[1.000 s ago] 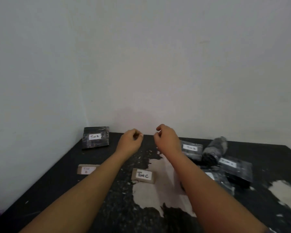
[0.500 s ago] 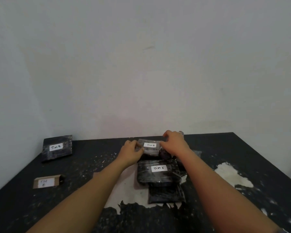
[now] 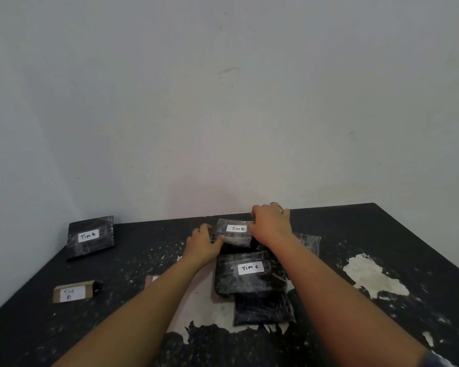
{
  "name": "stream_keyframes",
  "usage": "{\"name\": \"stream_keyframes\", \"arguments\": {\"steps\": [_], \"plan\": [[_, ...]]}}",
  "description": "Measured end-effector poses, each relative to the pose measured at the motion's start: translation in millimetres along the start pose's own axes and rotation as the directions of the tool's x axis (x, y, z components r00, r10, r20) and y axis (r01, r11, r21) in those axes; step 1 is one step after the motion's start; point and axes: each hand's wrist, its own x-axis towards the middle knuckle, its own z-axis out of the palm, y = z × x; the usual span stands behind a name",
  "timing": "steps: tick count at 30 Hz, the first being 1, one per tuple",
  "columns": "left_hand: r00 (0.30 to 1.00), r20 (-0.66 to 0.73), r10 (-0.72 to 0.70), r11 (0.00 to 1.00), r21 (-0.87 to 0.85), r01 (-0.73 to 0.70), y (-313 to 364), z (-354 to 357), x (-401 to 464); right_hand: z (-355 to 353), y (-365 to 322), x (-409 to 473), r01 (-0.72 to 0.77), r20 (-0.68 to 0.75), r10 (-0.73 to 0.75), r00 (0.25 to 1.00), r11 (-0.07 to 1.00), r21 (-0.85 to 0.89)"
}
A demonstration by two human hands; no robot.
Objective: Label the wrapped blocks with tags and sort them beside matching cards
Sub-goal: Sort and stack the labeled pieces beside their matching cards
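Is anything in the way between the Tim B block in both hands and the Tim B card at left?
Nothing visible. The block, held by left hand and right hand, has bare table leftward to the card.

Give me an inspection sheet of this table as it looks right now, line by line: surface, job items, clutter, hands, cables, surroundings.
Surface: black table with its coating peeled to pale patches.
Job's things: Tim B block between both hands; Tim C block nearer the camera, overlapping an untagged block; second Tim B block at far left by the wall; Tim B card near the left edge; another wrapped block partly hidden behind the right arm.
Clutter: white flecks on the tabletop.
Hands: left hand grips the block's left end; right hand curls over its right end.
Cables: nothing seen.
Surroundings: plain pale wall.
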Motion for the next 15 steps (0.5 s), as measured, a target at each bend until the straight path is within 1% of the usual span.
{"name": "stream_keyframes", "arguments": {"steps": [3, 6, 8, 11, 15], "plan": [[1.0, 0.026, -0.003, 1.0, -0.029, 0.003, -5.1, 1.6, 7.4, -1.4, -11.7, 1.6, 0.01, 0.073, 0.004, 0.997, 0.98, -0.2], [0.998, 0.056, -0.012, 0.997, -0.076, 0.017, -8.3, 6.1, 14.2, 3.3, -21.7, 8.1, 0.014, 0.147, 0.033, 0.989, 0.951, -0.309], [0.997, 0.06, -0.039, 0.994, -0.099, 0.045, -8.2, 10.8, 17.0, 12.0, -25.6, 13.0, 0.011, 0.171, 0.044, 0.984, 0.951, -0.308], [0.992, 0.071, -0.1, 0.981, -0.162, 0.11, -6.8, 16.2, 18.6, 22.0, -28.0, 18.6, -0.013, 0.175, 0.056, 0.983, 0.971, -0.238], [0.994, 0.051, -0.102, 0.961, -0.254, 0.111, -11.3, 18.6, 22.6, 23.6, -29.8, 22.7, -0.08, 0.131, 0.098, 0.987, 0.988, -0.136]]}}
